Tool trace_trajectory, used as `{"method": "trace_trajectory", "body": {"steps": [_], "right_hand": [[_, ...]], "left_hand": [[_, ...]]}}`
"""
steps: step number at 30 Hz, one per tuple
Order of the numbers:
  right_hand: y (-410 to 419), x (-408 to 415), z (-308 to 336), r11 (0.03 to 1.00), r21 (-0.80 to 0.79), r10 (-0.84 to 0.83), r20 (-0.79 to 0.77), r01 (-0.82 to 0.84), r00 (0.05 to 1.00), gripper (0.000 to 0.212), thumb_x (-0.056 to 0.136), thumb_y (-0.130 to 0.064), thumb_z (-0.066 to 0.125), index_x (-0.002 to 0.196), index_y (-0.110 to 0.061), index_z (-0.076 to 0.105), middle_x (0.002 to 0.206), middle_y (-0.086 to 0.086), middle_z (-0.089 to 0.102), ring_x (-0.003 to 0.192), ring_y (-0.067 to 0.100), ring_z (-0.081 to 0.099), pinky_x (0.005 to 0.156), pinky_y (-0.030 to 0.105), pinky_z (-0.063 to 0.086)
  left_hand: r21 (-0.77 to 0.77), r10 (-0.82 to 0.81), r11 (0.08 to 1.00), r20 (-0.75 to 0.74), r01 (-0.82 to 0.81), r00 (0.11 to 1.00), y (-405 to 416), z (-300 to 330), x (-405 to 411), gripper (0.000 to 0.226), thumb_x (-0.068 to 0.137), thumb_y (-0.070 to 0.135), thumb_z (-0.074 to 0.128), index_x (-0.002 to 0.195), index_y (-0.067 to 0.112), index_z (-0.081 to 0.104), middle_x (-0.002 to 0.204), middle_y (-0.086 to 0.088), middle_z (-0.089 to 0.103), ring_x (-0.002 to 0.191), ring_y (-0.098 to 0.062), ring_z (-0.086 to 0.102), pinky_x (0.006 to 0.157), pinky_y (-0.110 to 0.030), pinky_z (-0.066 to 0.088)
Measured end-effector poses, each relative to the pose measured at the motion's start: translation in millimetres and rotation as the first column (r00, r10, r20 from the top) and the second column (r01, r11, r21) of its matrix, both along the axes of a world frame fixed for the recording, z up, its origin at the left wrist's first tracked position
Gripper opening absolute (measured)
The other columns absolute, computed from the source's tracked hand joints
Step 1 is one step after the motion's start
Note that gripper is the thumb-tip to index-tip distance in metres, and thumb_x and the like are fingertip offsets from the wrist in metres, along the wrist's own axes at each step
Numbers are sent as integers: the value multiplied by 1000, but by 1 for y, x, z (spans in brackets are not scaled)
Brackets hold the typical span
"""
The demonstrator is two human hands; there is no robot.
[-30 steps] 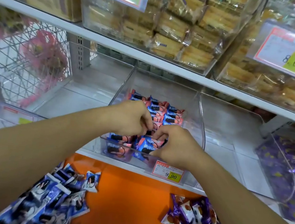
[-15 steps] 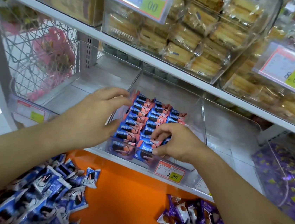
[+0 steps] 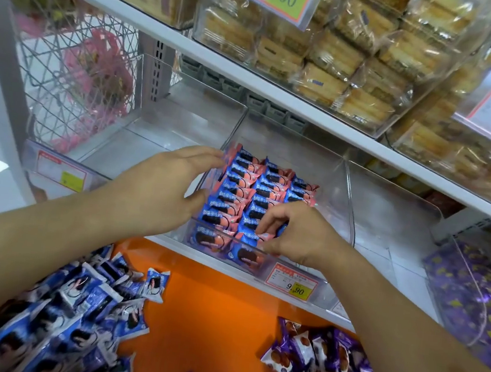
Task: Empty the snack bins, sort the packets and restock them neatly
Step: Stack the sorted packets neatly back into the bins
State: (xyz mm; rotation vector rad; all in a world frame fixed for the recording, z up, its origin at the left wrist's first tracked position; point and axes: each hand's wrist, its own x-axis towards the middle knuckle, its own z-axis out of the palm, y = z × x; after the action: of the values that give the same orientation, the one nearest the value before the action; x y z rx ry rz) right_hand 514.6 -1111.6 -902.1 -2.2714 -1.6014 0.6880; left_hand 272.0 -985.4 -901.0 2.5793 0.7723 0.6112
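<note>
While my left hand (image 3: 164, 185) lies flat, fingers straight, against the outer wall of the clear bin (image 3: 325, 176), my right hand (image 3: 290, 234) pinches one pink-and-blue packet (image 3: 266, 237) at the near end of three rows between my hands.

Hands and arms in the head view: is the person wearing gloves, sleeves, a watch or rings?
Nothing worn shows. The left hand and right hand are bare, with no gloves and no rings visible. Both forearms are uncovered right to the frame edge, so no sleeve or cuff appears. Neither wrist carries a watch or band.
</note>
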Motion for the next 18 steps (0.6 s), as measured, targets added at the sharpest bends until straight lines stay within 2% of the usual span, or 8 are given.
{"method": "trace_trajectory", "body": {"steps": [4,8,11,13,16,18], "right_hand": [[3,-1,-1,999,-7,39,55,-39,998,22,73,-22,96,83,-27,77,80,-6,72,77,10,70,76,38,63],[3,-1,-2,999,-17,30,63,-29,998,22,72,-24,96,83,-27,77,84,-6,72,81,11,69,77,39,63],[-2,1,3,1000,-12,-15,31,15,999,21,73,-29,96,88,-30,81,91,-10,75,89,7,69,84,36,61],[-10,0,9,999,-3,-48,-17,48,999,23,74,-32,95,93,-33,83,96,-16,76,93,1,68,91,32,59],[-30,-10,27,994,86,-62,-80,69,995,21,80,-32,91,99,-33,82,93,-25,74,86,-7,67,90,29,55],[-53,-25,44,984,163,-59,-97,75,994,13,89,-30,83,101,-34,82,91,-27,73,77,-7,67,81,24,49]], "left_hand": [[-3,1,1000,5,-1,1000,-1,1,0,55,99,22,63,151,28,49,160,16,41,143,-4,39,99,9,2],[-12,2,1000,13,-2,1000,-1,1,1,55,98,20,64,151,28,50,160,15,41,144,-5,39,108,-5,14],[-22,-3,1000,11,3,1000,0,3,1,56,99,20,64,152,28,48,160,15,41,145,-5,37,103,5,6],[-32,-1,999,4,1,1000,-3,7,-1,56,99,23,64,152,29,48,160,15,41,146,-4,36,104,3,6],[-36,-32,999,24,32,999,-15,20,-8,50,97,25,66,146,30,55,153,12,49,139,-5,45,112,-13,22],[-117,-80,989,49,86,996,-31,33,-13,37,96,27,68,132,35,63,136,17,60,117,7,55,102,-11,37]]}}
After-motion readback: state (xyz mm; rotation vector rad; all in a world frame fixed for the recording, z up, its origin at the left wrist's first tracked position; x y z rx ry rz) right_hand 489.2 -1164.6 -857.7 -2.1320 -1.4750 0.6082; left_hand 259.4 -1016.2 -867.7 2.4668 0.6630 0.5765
